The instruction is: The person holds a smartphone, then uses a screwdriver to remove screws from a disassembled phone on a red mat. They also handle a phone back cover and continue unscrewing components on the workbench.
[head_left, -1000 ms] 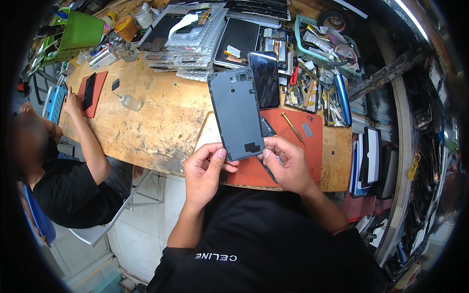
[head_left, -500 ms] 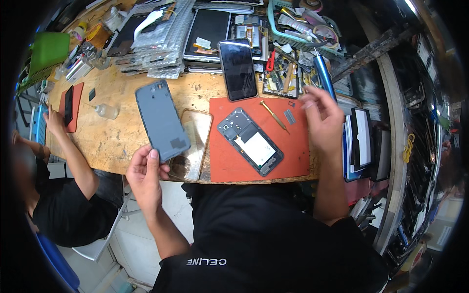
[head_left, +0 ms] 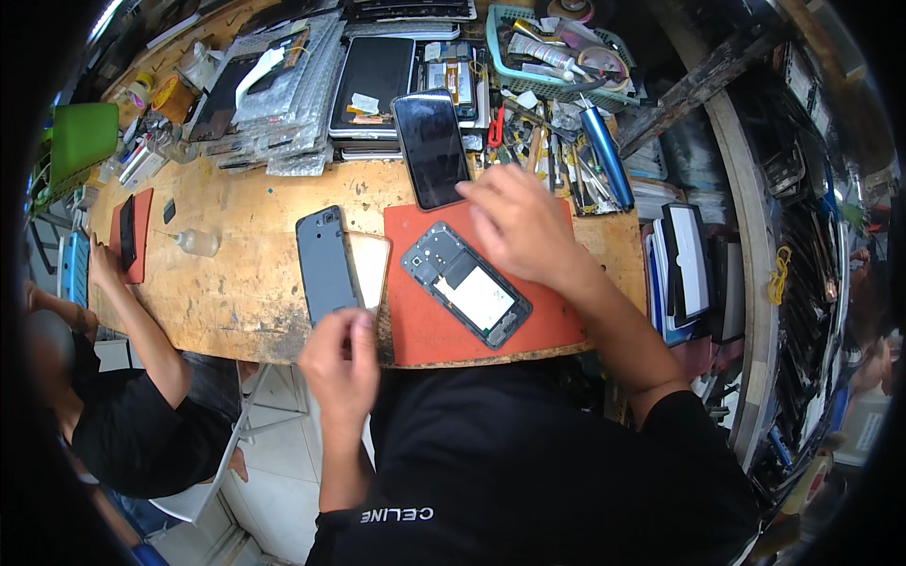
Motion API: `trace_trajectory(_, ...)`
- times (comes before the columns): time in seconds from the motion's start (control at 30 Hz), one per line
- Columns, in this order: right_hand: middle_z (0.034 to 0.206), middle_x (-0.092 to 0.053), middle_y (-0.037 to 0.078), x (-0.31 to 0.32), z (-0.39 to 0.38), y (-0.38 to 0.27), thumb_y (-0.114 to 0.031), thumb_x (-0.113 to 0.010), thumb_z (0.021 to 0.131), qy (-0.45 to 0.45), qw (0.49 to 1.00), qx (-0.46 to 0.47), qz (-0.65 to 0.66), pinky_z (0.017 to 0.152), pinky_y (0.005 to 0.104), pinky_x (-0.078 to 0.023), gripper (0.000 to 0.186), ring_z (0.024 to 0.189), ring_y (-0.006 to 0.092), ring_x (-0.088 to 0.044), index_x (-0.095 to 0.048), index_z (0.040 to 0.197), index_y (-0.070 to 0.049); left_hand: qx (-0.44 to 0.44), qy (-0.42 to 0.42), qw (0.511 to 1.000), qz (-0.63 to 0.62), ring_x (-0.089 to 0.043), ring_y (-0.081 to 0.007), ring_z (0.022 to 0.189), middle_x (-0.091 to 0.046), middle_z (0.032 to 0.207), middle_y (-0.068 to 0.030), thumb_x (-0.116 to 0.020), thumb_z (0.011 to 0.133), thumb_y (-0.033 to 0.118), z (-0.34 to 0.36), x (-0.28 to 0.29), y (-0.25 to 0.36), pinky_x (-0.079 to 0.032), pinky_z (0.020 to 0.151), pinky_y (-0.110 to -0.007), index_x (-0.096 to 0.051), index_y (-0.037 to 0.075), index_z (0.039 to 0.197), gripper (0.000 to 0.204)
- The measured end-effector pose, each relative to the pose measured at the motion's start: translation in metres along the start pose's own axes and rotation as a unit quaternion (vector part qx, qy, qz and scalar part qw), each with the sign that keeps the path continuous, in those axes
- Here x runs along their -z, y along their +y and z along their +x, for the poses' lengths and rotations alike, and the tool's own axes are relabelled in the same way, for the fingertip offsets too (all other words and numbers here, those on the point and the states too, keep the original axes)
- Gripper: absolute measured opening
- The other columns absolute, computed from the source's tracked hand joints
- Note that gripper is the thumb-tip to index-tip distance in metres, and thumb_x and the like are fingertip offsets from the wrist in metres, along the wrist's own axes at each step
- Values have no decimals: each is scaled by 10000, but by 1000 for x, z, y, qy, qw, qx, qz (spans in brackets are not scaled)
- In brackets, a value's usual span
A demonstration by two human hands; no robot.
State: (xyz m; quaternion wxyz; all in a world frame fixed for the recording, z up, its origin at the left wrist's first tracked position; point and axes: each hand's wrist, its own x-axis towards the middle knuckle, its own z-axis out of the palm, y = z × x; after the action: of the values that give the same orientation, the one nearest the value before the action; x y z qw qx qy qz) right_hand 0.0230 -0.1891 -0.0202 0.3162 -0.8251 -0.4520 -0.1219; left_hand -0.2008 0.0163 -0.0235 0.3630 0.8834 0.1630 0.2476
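Observation:
My left hand [head_left: 338, 354], slightly blurred, pinches the lower end of a grey back cover [head_left: 319, 255] beside a clear phone case [head_left: 368, 259] on the bench. An opened phone [head_left: 467, 283] with a white battery lies diagonally on an orange mat [head_left: 420, 335]. Over the mat's upper part, my right hand [head_left: 514, 222] has its fingers bent and angled leftward, close to an upright-lying dark-screened phone [head_left: 427, 141]; its thumb and anything under the palm are hidden.
Bubble-wrapped parts [head_left: 283, 113], tablets [head_left: 368, 85], a blue basket [head_left: 562, 85], loose tools [head_left: 547, 151] and a blue cylindrical tool [head_left: 604, 151] line the back. A co-worker [head_left: 132, 424] sits left, near a small bottle [head_left: 198, 241]. Files [head_left: 689, 264] stand right.
The back cover, held in both hands earlier, is now only in my left hand, lower and left over the case. My right hand released it and moved up over the mat.

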Motion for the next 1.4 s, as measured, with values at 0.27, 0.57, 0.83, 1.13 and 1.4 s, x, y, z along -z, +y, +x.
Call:
trace_trajectory(0.27,1014,-611,110,-17,2,-14,-100,-746,850,-62,995,39,-62,855,427,-456,416,987,293,-605,-747,1259,-20,-148,3,989,21,-603,-283,645,-672,756,-87,-766,871,7,-16,-30,-7,-456,592,-404,-713,41,907,73)
trace_trajectory(0.57,1051,-640,158,-2,42,20,-63,-694,913,48,998,-15,-29,915,467,-507,396,1012,356,-634,-694,1302,13,-149,26,988,22,-616,-284,662,-679,771,-87,-765,876,18,-2,-29,-19,-463,601,-409,-714,41,916,70)
trace_trajectory(0.83,1072,-717,207,-24,114,64,-246,-654,1041,52,995,-85,-1,889,474,-554,330,980,403,-703,-731,1224,18,-200,29,978,55,-628,-284,681,-682,786,-73,-753,889,64,1,-42,-17,-472,630,-411,-708,72,905,48)
trace_trajectory(1.13,1072,-757,143,-27,119,82,-128,-743,869,-52,967,-193,161,827,354,-583,390,866,204,-705,-738,1228,24,-199,43,977,67,-628,-272,687,-669,777,-57,-755,891,106,0,-45,-20,-474,639,-409,-710,95,887,47)
trace_trajectory(1.4,1130,-745,137,-23,115,79,-219,-780,859,-90,951,-229,185,849,364,-577,590,889,222,-703,-675,1395,5,-201,42,976,72,-621,-272,693,-657,767,-54,-748,900,110,0,-45,-17,-471,648,-405,-699,97,868,60)
